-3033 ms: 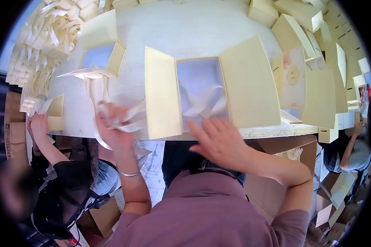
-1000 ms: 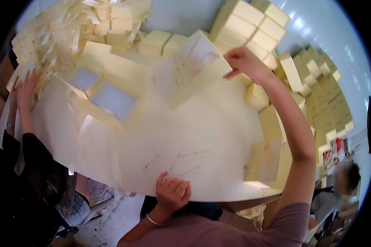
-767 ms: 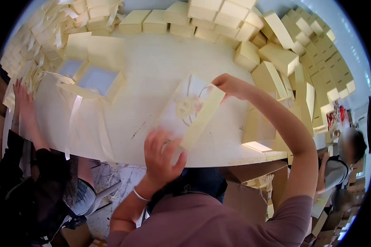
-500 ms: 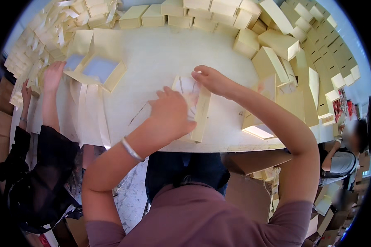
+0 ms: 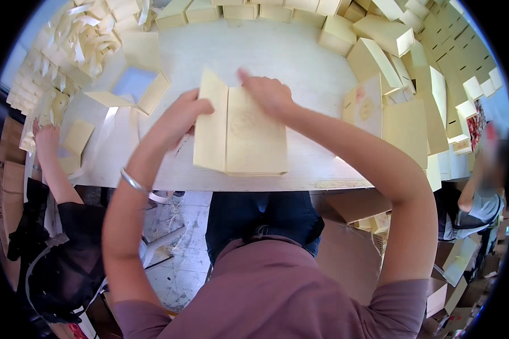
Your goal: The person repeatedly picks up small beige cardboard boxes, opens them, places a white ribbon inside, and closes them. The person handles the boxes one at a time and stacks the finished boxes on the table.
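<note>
In front of me, near the table edge, stands a cream cardboard box (image 5: 257, 135) with a faint round print on its face. A long side panel (image 5: 211, 127) is swung out at its left. My left hand (image 5: 189, 113) is closed around that panel's upper left edge, thumb on top. At the box's far end is my right hand (image 5: 268, 95), back upward and fingers bent. Motion smears its fingertips, and whether they grip the box cannot be made out.
On the table (image 5: 237, 51), cream boxes line the far edge, and an opened box (image 5: 373, 110) stands at right. Ribboned boxes (image 5: 90, 45) heap up at far left, near another open box (image 5: 133, 85). A co-worker's hand (image 5: 46, 133) is at left; another person (image 5: 481, 209) is at right.
The box, earlier showing a printed inside under my left hand, now shows its plain cover and swung-out panel. My left hand moved left to the panel. The co-worker's arm drew back from the open box.
</note>
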Demonstrator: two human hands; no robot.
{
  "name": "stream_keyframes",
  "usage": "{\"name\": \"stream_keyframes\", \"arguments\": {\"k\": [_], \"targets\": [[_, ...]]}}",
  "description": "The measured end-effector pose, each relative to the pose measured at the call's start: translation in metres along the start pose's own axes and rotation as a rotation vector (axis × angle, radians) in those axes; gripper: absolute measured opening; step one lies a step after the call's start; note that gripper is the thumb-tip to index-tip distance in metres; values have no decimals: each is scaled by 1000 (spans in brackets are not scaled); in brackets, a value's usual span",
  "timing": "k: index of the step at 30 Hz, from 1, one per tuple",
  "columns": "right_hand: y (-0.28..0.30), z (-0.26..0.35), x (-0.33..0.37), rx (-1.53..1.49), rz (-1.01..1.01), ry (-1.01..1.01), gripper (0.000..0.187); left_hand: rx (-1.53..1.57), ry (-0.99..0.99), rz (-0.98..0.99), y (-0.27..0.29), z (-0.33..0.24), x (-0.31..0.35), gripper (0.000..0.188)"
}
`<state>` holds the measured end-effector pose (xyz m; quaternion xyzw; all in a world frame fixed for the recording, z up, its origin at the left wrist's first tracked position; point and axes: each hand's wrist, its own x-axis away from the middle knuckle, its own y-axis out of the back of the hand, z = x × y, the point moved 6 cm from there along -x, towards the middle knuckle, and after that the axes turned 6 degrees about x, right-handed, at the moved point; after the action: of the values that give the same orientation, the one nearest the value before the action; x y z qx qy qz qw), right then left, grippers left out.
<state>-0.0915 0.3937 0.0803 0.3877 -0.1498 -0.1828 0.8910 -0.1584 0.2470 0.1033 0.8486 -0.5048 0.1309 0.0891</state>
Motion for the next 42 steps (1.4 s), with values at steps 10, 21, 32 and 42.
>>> {"name": "stream_keyframes", "arguments": {"k": [10,21,32,42], "targets": [[43,37,1,-480,195,396,30,575,-102,-320,7,56,41,34],[59,-14,51,1252,-76,753,30,645,-102,-227,1,58,37,31],[24,37,57,328,359,554,19,10,-499,-487,3,-8,52,62],[248,82,160,-752,-126,604,24,-31,-543,142,-106,-67,53,19]]}}
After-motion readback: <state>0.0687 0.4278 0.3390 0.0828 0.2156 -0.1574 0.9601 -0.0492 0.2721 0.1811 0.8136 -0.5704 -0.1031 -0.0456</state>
